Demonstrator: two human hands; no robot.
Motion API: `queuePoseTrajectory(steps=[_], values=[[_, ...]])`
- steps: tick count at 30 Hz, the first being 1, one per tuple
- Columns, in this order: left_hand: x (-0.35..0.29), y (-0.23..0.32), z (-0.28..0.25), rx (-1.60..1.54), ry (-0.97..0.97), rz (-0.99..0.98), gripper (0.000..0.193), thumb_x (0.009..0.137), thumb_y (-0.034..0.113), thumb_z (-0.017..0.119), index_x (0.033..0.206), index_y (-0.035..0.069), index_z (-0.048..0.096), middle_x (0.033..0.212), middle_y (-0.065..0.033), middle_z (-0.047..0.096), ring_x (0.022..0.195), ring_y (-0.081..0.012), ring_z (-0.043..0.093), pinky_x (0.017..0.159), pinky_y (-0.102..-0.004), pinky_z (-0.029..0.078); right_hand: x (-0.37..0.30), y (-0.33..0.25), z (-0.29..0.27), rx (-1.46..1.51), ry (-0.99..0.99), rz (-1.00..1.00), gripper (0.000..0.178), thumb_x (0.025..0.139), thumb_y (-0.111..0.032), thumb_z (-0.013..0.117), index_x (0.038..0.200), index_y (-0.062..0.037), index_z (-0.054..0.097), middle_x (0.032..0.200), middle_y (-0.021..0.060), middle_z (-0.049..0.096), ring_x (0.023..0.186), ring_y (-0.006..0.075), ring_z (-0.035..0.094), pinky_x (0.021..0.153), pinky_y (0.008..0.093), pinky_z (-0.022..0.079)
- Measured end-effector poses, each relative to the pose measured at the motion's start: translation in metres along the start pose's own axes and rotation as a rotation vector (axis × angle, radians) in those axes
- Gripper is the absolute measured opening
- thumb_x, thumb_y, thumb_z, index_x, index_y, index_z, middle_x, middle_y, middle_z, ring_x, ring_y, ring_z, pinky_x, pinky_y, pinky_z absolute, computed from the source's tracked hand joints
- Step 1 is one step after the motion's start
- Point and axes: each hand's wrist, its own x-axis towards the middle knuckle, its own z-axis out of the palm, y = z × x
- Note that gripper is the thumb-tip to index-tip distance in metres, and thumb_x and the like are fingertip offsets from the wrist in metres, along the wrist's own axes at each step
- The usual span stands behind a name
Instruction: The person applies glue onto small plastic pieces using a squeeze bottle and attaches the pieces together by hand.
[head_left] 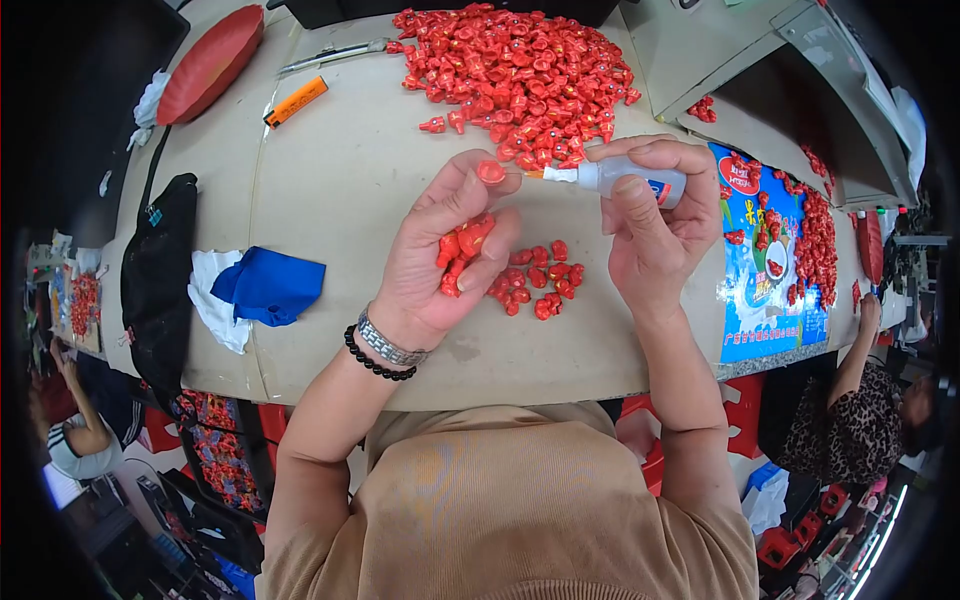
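My left hand is closed, with a small red plastic piece pinched between thumb and forefinger. Several more red toy parts are tucked into its palm under the curled fingers. My right hand grips a small translucent glue bottle with a white cap, lying sideways. Its thin tip points left at the pinched piece; whether they touch is too small to tell. Below the hands, a small group of red parts lies on the table. Beyond them spreads a large pile of red parts.
At left lie an orange box cutter, a metal tool, a red dish, a blue cloth and a black bag. More red parts cover a blue printed sheet at right. Co-workers sit at both sides.
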Motion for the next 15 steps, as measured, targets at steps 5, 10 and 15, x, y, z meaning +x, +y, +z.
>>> queuePoseTrajectory(steps=[5, 10, 15], values=[[0.0004, -0.0006, -0.0005, -0.014, 0.004, -0.008, 0.015, 0.094, 0.016, 0.054, 0.107, 0.009, 0.053, 0.105, -0.0078, 0.061, 0.053, -0.0117, 0.043, 0.034, -0.0198, 0.030, 0.0012, 0.0007, -0.0012, 0.005, 0.010, -0.016, 0.018, 0.085, -0.006, 0.065, 0.097, -0.0047, 0.053, 0.092, 0.0111, 0.066, 0.073, 0.0076, 0.060, 0.051, 0.0163, 0.043], [0.0000, -0.0008, 0.0012, 0.002, 0.030, -0.007, 0.016, 0.094, 0.016, 0.054, 0.107, 0.009, 0.053, 0.102, -0.0071, 0.061, 0.053, -0.0120, 0.043, 0.033, -0.0198, 0.030, 0.0006, 0.0002, -0.0019, -0.024, -0.032, -0.051, 0.016, 0.089, -0.009, 0.060, 0.101, -0.0067, 0.051, 0.097, 0.0170, 0.064, 0.054, 0.0062, 0.048, 0.046, 0.0171, 0.037], [-0.0017, -0.0028, 0.0021, 0.077, 0.087, -0.008, 0.017, 0.093, 0.020, 0.056, 0.104, 0.007, 0.055, 0.096, -0.0064, 0.062, 0.056, -0.0123, 0.048, 0.033, -0.0197, 0.030, -0.0010, -0.0011, -0.0002, 0.005, -0.021, -0.023, 0.017, 0.087, -0.007, 0.062, 0.100, -0.0059, 0.051, 0.094, 0.0148, 0.065, 0.062, 0.0066, 0.053, 0.049, 0.0170, 0.040]])
